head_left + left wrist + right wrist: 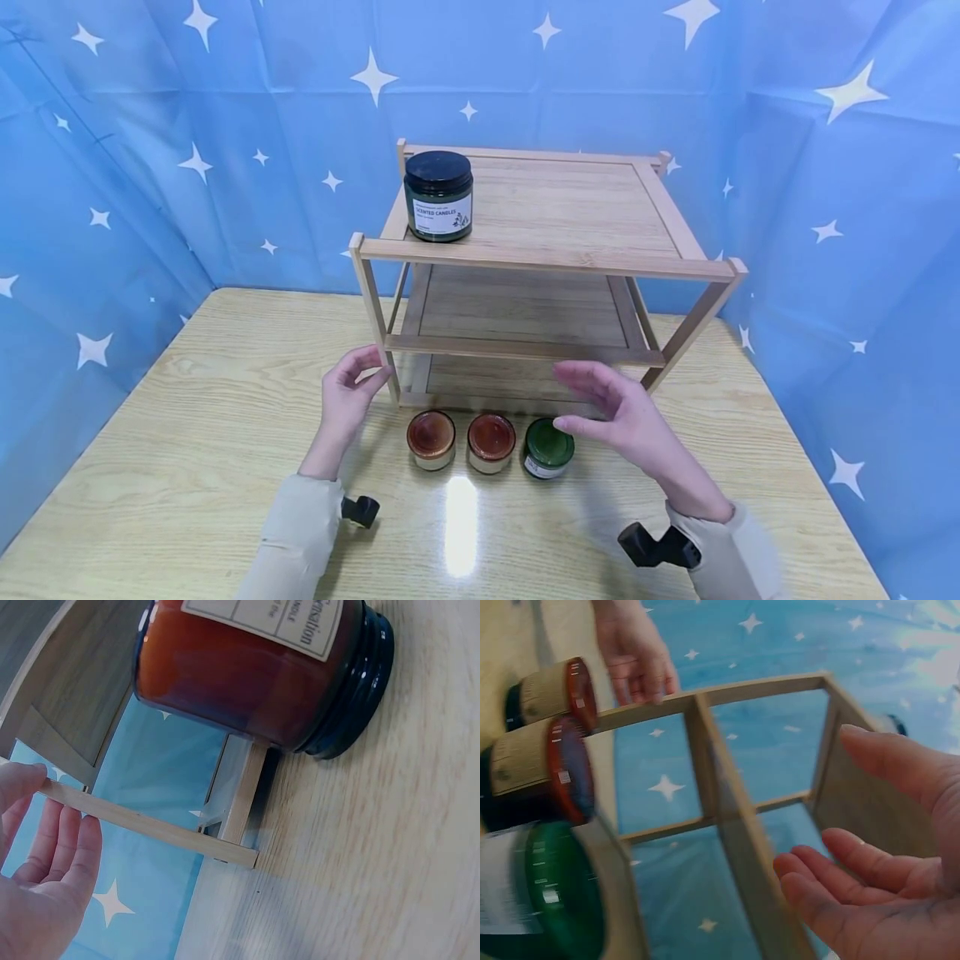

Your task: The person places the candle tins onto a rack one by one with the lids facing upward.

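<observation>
My left hand (347, 393) pinches the front left leg (150, 826) of a three-tier wooden rack (547, 261), thumb on one side and fingers on the other. In front of the rack, two amber candle jars (431, 437) (492, 442) and a green candle jar (550, 447) stand in a row. The amber jars rest upside down, dark lids against the table. My right hand (626, 417) hovers beside the green jar with fingers spread and nothing held. In the right wrist view its fingers are loosely bent near the rack's frame.
A large dark green candle jar (439, 200) with a black lid stands upright at the left of the rack's top shelf. The wooden table (187, 417) extends on both sides. A blue curtain (300, 100) with white stars hangs behind and at the sides.
</observation>
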Available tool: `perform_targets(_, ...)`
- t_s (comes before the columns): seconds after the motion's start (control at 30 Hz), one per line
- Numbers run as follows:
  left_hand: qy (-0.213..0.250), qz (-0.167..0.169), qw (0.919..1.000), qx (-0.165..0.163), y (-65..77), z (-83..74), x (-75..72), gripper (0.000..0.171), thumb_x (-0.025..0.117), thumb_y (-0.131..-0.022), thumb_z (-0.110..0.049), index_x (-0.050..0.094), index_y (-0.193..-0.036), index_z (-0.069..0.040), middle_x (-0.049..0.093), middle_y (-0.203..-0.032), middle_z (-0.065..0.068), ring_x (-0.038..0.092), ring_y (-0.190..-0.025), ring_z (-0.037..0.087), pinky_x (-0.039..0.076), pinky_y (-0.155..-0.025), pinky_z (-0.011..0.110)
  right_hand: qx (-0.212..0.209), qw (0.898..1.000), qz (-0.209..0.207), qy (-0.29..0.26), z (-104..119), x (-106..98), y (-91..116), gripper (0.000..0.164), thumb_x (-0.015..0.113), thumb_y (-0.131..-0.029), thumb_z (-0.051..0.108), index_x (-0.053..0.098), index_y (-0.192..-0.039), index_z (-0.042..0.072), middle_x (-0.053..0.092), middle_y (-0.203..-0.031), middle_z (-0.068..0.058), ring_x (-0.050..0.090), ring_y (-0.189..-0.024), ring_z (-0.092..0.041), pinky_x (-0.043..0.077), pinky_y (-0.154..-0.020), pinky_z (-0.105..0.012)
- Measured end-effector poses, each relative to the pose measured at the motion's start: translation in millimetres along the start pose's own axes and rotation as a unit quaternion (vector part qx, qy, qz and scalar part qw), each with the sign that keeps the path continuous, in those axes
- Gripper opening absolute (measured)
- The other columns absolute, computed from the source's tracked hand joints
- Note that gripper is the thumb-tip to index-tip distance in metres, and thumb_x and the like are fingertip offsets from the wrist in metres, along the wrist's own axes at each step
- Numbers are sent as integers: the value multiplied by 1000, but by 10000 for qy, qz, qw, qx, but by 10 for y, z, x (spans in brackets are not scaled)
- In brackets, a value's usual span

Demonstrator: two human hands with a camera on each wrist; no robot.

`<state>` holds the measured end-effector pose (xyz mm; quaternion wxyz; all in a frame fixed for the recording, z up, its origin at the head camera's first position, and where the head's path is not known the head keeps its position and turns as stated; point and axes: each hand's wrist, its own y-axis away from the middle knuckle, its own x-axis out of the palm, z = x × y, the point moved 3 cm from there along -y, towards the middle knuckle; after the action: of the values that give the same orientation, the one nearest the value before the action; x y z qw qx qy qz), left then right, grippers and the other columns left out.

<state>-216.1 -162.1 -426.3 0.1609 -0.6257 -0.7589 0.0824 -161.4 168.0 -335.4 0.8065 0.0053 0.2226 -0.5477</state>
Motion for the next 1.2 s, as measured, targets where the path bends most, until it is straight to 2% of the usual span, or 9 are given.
perform_targets(0.07, 12, -6, 10000, 11, 1, -1, -2, 28, 61, -77, 21, 58, -103, 14, 66, -86, -9, 62, -85, 6, 55, -78, 21, 104, 9999, -8, 18, -79, 26, 27, 50, 72, -79, 1, 51, -124, -6, 56, -123, -20, 55, -112, -10, 44, -97, -19)
perform_targets(0.23, 62, -16, 10000, 24, 4, -11, -5, 31, 61, -76, 21, 65, -99, 1, 66, -87, -7, 62, -85, 7, 55, -79, 21, 419, 9990, -89, 91, -264, 78, 96, 52, 74, -78, 4, 51, -123, -8, 57, -122, -21, 54, -114, -31, 44, -98, -21)
perform_targets(0.33, 59, -12, 10000, 22, 4, -17, -6, 32, 61, -76, 21, 65, -99, -2, 66, -87, -8, 62, -85, 7, 55, -79, 21, 566, 9982, -128, 138, -372, 94, 134, 53, 75, -78, 5, 51, -123, -8, 57, -121, -23, 51, -114, -40, 44, -98, -22)
perform_targets(0.57, 39, 12, 10000, 22, 3, -12, -11, 29, 61, -77, 20, 63, -101, 4, 66, -88, -8, 62, -86, 7, 55, -79, 21, 802, 9967, -121, 58, -597, 105, 212, 57, 75, -77, 6, 48, -125, -11, 54, -122, -28, 51, -114, -41, 44, -100, -27)
perform_targets(0.83, -33, 26, 10000, 5, 6, -14, -13, 32, 61, -77, 20, 64, -99, -2, 66, -88, -8, 62, -87, 7, 55, -80, 22, 993, 9950, -26, 97, -761, 131, 281, 62, 77, -76, 8, 46, -126, -11, 53, -124, -27, 51, -115, -39, 41, -101, -46)
perform_targets(0.97, -74, 23, 10000, -4, 5, -18, -12, 31, 60, -77, 20, 64, -100, -1, 66, -89, -8, 62, -86, 7, 55, -80, 22, 935, 9955, 145, 30, -832, 166, 302, 64, 77, -75, 7, 45, -127, -12, 51, -125, -28, 49, -116, -41, 40, -101, -49)
perform_targets(1.03, -101, 35, 9999, -13, 3, -14, -13, 30, 61, -78, 20, 64, -101, 1, 66, -89, -9, 62, -86, 7, 55, -79, 21, 898, 9958, 199, 29, -868, 183, 311, 66, 78, -74, 6, 44, -127, -12, 51, -125, -28, 49, -115, -42, 41, -100, -48)
perform_targets(1.1, -120, 44, 9999, -14, 1, -11, -13, 29, 61, -78, 20, 62, -103, 5, 66, -89, -9, 62, -87, 7, 55, -79, 21, 889, 9958, 230, 23, -911, 200, 321, 68, 79, -72, 6, 44, -128, -12, 51, -125, -28, 50, -114, -41, 43, -100, -42)
perform_targets(1.2, -114, 56, 9999, 2, -3, -6, -13, 29, 61, -77, 20, 62, -102, 5, 66, -89, -8, 62, -87, 7, 55, -79, 21, 895, 9956, 267, 21, -978, 227, 332, 70, 80, -71, 6, 43, -127, -13, 52, -124, -28, 52, -112, -39, 45, -99, -33)
